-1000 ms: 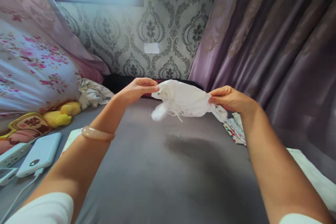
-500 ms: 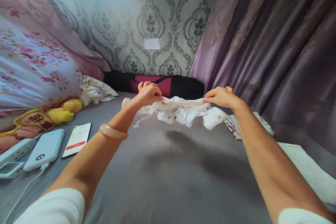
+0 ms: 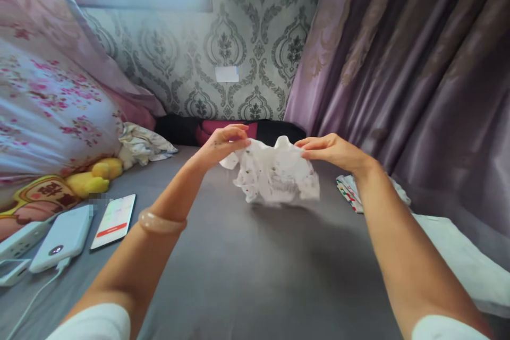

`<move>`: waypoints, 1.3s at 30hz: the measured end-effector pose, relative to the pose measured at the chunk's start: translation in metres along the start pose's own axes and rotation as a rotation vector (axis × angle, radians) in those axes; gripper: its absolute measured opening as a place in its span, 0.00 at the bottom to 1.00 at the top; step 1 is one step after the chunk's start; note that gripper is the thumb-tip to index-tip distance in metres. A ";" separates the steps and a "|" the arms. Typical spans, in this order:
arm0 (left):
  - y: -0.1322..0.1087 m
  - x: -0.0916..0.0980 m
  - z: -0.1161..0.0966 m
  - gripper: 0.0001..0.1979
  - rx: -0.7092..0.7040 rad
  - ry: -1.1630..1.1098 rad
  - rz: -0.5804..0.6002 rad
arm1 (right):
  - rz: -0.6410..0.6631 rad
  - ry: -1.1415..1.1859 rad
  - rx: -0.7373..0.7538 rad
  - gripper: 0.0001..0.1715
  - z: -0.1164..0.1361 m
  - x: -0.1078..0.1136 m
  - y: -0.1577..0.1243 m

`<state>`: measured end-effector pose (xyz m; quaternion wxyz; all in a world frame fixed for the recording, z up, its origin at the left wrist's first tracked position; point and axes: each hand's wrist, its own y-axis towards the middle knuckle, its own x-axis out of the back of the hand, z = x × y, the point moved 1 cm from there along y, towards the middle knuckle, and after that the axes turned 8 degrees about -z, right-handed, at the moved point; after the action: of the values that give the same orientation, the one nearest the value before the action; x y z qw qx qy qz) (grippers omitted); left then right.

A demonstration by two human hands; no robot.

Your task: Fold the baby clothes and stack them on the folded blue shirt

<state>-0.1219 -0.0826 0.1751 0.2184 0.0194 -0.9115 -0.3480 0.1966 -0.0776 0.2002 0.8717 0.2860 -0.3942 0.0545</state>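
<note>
Hands: 2, raised, with 1 white garment [image 3: 277, 170] hanging between them over the gray sheet [image 3: 247, 276]. Left hand [image 3: 229, 141]: fingers clamped on garment's upper left edge. Right hand [image 3: 329, 150]: fingers clamped on upper right edge. Garment bunched, small dark specks, lower part blurred. 1 bangle [image 3: 162, 222] on left forearm.

Left side of sheet: 1 phone [image 3: 114, 223], screen lit; 1 white power bank [image 3: 66, 239] with 1 cable [image 3: 37, 295] plugged in; 1 power strip [image 3: 22, 239]; 1 crumpled cloth [image 3: 145, 143] farther back. Right side: 1 patterned cloth [image 3: 348, 193] partly behind right arm, 1 white cloth [image 3: 458, 257] nearer. Back: 1 long black-and-red bundle [image 3: 217, 125] along the wall.
</note>
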 end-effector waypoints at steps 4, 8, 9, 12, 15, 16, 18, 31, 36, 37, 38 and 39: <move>0.002 0.002 0.009 0.09 0.012 0.114 -0.191 | -0.215 0.021 0.007 0.18 -0.005 -0.004 0.006; -0.002 0.007 0.005 0.09 0.097 0.061 -0.253 | -0.335 -0.038 0.009 0.19 -0.003 -0.005 0.006; -0.004 0.008 0.003 0.09 0.112 0.037 -0.257 | -0.354 -0.070 0.004 0.18 -0.001 -0.005 0.005; -0.009 0.010 -0.003 0.08 0.092 0.036 -0.288 | -0.430 -0.106 -0.008 0.16 0.005 -0.007 -0.002; -0.018 0.010 -0.014 0.07 0.058 0.103 -0.323 | -0.475 -0.096 -0.014 0.16 0.011 -0.013 -0.013; -0.022 0.009 -0.020 0.06 0.044 0.145 -0.337 | -0.492 -0.102 -0.015 0.16 0.013 -0.016 -0.017; -0.033 0.008 -0.033 0.05 0.001 0.258 -0.375 | -0.532 -0.128 -0.013 0.17 0.017 -0.019 -0.028; -0.110 0.053 -0.100 0.06 -0.444 0.673 -0.426 | -0.524 -0.129 0.094 0.18 0.071 0.015 -0.119; -0.087 0.058 -0.087 0.09 -0.172 0.527 -0.271 | -0.333 0.069 -0.052 0.21 0.055 0.013 -0.099; -0.081 0.053 -0.072 0.10 -0.097 0.509 -0.200 | -0.267 0.087 -0.072 0.21 0.043 0.006 -0.092; -0.075 0.046 -0.054 0.10 -0.015 0.499 -0.106 | -0.193 0.096 -0.088 0.22 0.029 -0.003 -0.084; -0.071 0.037 -0.032 0.11 0.045 0.500 -0.042 | -0.111 0.091 -0.107 0.22 0.013 -0.015 -0.076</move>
<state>-0.1507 -0.1637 0.1648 0.4291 0.1288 -0.8361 -0.3167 0.2025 -0.1459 0.1612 0.9045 0.2575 -0.3401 -0.0023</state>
